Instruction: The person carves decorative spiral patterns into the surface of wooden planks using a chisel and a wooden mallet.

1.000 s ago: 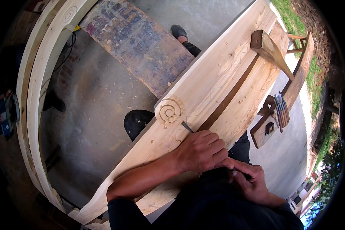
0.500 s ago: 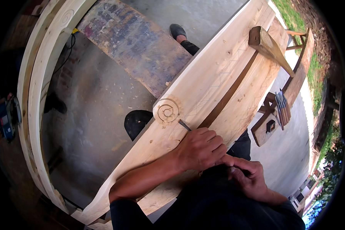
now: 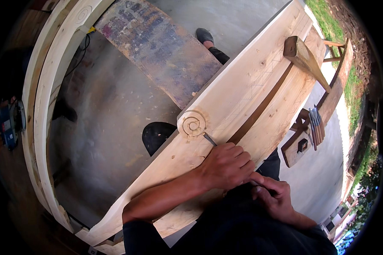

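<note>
My left hand (image 3: pixel 230 165) is closed around a carving chisel (image 3: pixel 210 139), its dark metal blade sticking out toward the carved spiral (image 3: pixel 194 124). The blade tip meets the wood at the lower right edge of that spiral. Both my left hand and forearm lie over the pale wooden plank (image 3: pixel 174 155), which runs diagonally across the view. My right hand (image 3: pixel 276 196) grips the rear end of the same chisel, close to my body. Most of the handle is hidden by my fingers. Pencilled zigzag lines mark the plank beyond the spiral.
A wooden mallet (image 3: pixel 306 61) lies across the planks' far end. Several chisels (image 3: pixel 316 127) and a small black block (image 3: pixel 302 145) rest on a low bench (image 3: pixel 291 154) at right. Behind stands a paint-stained board (image 3: pixel 157 51); curved beams (image 3: pixel 44 110) and a blue power tool (image 3: pixel 9 127) are at left.
The whole scene has shifted slightly right and down as the view moved. Against the plank, the chisel tip is now closer to the spiral, touching its edge. Both hands keep their grip.
</note>
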Demonstrator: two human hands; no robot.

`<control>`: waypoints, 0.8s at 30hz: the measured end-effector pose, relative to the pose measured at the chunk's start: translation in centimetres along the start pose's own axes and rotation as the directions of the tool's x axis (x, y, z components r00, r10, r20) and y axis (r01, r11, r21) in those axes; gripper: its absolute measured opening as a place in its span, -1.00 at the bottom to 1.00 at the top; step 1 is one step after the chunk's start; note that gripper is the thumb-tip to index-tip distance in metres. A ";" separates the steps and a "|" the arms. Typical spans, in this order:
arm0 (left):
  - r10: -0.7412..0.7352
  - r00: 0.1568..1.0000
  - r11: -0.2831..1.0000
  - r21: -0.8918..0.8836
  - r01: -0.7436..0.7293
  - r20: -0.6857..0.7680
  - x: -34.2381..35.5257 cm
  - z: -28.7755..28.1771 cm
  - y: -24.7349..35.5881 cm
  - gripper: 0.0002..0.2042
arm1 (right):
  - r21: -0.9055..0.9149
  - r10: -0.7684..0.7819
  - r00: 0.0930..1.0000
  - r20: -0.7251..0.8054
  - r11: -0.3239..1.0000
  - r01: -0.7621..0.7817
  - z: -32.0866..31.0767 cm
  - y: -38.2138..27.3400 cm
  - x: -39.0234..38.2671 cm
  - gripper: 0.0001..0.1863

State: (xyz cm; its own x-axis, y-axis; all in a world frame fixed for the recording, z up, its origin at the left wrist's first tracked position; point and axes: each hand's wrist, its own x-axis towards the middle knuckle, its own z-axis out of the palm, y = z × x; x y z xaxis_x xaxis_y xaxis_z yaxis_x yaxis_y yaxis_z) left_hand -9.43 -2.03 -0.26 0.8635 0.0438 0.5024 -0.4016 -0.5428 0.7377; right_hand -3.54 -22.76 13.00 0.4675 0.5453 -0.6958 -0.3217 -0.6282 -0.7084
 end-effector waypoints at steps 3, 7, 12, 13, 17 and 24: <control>-0.011 1.000 1.000 0.029 0.011 0.001 -0.2 0.5 0.0 -0.47 | 0.031 -0.045 0.999 -0.030 0.998 0.046 0.4 1.3 0.3 -0.59; 0.024 0.999 0.999 0.050 -0.023 -0.033 0.0 -0.2 -0.2 -0.47 | -0.241 -0.246 0.969 0.016 0.940 0.242 -0.4 1.2 0.7 -0.51; 0.136 0.991 0.989 0.062 -0.137 0.017 0.2 -1.2 0.7 -0.61 | -0.370 -0.282 0.958 0.062 0.885 0.284 -2.0 -0.4 -0.2 -0.39; 0.127 0.991 0.991 0.024 -0.128 0.051 0.5 -1.1 0.6 -0.62 | -0.342 -0.261 0.965 0.022 0.905 0.253 -2.0 -0.2 -0.3 -0.37; 0.125 0.989 0.992 -0.003 -0.125 0.074 -0.1 -0.5 0.0 -0.62 | -0.332 -0.270 0.963 -0.010 0.909 0.252 -1.7 0.1 -0.2 -0.38; 0.077 0.995 0.997 -0.023 -0.075 0.057 0.0 -0.4 0.0 -0.63 | -0.353 -0.218 0.976 -0.003 0.914 0.203 -1.7 -0.5 0.1 -0.42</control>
State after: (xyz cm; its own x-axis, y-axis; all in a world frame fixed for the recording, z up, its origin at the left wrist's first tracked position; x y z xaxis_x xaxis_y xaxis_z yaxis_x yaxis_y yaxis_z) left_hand -9.57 -1.73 -0.07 0.8461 -0.0454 0.5311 -0.4725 -0.5250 0.7078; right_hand -1.98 -23.36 13.46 0.5292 0.6672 -0.5242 0.0912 -0.6590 -0.7466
